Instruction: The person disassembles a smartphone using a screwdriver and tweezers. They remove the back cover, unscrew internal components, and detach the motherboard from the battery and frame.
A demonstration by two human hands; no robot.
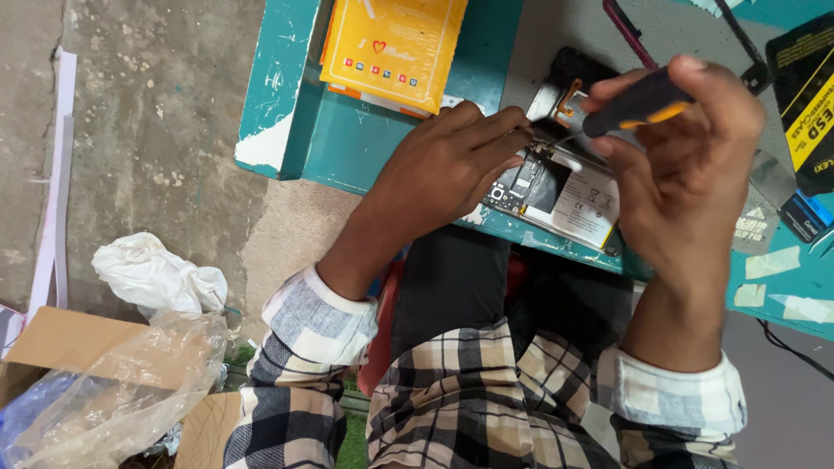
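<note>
An opened phone point(565, 195) with its back removed lies at the near edge of a teal table point(347, 139), showing a white battery and circuit parts. My left hand point(452, 165) rests on the phone's left end, fingers pressing it down. My right hand point(686, 165) grips a small screwdriver point(638, 104) with a black and orange handle, its thin tip pointing down-left onto the phone's upper part beside my left fingertips.
A yellow packet point(391, 48) lies on the table's far left. A black and yellow package point(808, 95) and tape scraps point(773, 260) sit at the right. On the concrete floor at left are a white plastic bag point(152, 274), clear plastic and cardboard point(78, 343).
</note>
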